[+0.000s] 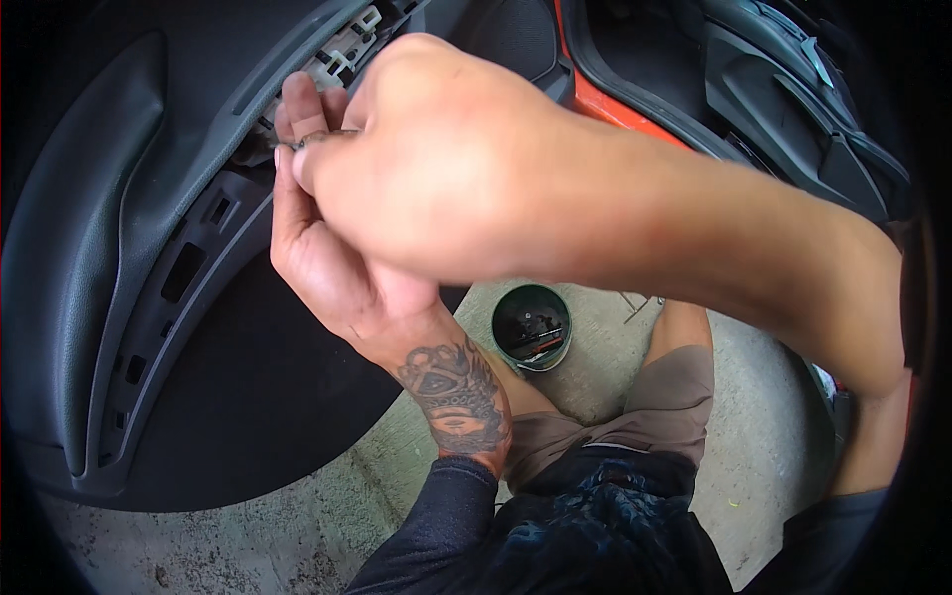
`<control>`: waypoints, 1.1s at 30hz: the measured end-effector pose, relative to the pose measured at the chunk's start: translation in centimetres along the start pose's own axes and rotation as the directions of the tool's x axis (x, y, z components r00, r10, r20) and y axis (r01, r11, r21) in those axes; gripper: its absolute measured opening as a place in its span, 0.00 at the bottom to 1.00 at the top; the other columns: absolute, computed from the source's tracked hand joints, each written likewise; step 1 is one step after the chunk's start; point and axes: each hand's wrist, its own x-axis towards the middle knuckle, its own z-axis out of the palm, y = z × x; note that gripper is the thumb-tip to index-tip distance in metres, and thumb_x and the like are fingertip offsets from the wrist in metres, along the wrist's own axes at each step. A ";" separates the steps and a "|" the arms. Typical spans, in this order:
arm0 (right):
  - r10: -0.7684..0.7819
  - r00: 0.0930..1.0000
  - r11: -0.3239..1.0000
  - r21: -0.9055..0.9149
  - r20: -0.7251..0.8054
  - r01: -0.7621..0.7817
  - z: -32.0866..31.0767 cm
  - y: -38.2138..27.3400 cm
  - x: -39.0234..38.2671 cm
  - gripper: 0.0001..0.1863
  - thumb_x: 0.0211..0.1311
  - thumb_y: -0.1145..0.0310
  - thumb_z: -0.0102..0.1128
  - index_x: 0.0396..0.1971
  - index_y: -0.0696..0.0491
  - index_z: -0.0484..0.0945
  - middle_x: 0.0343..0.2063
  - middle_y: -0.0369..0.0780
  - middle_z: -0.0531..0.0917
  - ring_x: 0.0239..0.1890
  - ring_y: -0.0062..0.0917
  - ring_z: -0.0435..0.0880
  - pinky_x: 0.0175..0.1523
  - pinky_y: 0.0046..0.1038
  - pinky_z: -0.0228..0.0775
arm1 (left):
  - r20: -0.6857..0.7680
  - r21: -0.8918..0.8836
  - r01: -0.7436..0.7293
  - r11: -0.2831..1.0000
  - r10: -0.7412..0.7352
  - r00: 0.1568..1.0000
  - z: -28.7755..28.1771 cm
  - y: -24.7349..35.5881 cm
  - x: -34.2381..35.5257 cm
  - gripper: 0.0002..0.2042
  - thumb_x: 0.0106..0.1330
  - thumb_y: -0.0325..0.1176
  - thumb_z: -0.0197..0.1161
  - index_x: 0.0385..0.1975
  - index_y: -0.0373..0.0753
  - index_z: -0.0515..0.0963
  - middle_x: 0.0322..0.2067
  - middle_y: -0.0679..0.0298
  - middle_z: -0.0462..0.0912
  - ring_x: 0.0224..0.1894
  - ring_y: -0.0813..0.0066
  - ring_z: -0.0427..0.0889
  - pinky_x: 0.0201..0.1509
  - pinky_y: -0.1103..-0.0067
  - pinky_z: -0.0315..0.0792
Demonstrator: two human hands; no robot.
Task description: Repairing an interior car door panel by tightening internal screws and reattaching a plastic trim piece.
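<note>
Both of my hands meet at the upper edge of a dark grey car door panel (pixel 69 258). My right hand (pixel 426 169) reaches across from the right, closed in a fist with its thumb side toward the door. Beneath it, my left hand (pixel 332 263) is turned palm up, thumb and fingertips pinched together against the right fingers. A thin dark sliver (pixel 309 141) shows between the fingertips, too small and covered to name. Behind the fingers, a pale plastic mechanism (pixel 347 50) sits in a gap of the door trim. The right hand hides much of that gap.
A curved trim strip with rectangular slots (pixel 182 273) runs down the door. On the concrete floor (pixel 764 426) between my legs stands a dark green bucket (pixel 533 297) with tools inside. An orange door sill (pixel 615 107) and another door panel (pixel 793 109) lie beyond my right arm.
</note>
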 end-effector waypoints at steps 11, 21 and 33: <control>-0.699 0.691 0.617 -0.645 -0.185 0.451 1.5 3.4 0.3 0.06 0.45 0.68 0.69 0.26 0.49 0.87 0.26 0.39 0.87 0.30 0.30 0.88 0.36 0.29 0.81 | 0.048 0.003 0.004 1.000 -0.004 0.999 0.0 0.1 0.1 0.17 0.76 0.35 0.45 0.56 0.32 0.72 0.54 0.58 0.79 0.59 0.64 0.74 0.68 0.66 0.65; -0.686 0.726 0.489 -0.769 -0.048 0.411 1.1 2.5 -0.4 0.08 0.46 0.64 0.64 0.25 0.50 0.86 0.21 0.39 0.85 0.29 0.32 0.87 0.35 0.33 0.80 | 0.262 0.438 -0.404 0.803 0.316 0.912 -0.5 -1.3 -1.0 0.17 0.76 0.33 0.45 0.57 0.33 0.73 0.56 0.55 0.77 0.55 0.64 0.79 0.64 0.69 0.70; -0.343 0.934 0.427 -0.870 0.099 0.248 0.9 -0.2 -1.2 0.10 0.58 0.60 0.63 0.37 0.47 0.86 0.35 0.33 0.87 0.40 0.25 0.86 0.44 0.30 0.79 | 0.271 -0.042 0.089 0.995 -0.075 0.960 -2.0 -1.1 0.1 0.19 0.76 0.36 0.46 0.60 0.33 0.70 0.58 0.56 0.76 0.58 0.63 0.76 0.65 0.66 0.70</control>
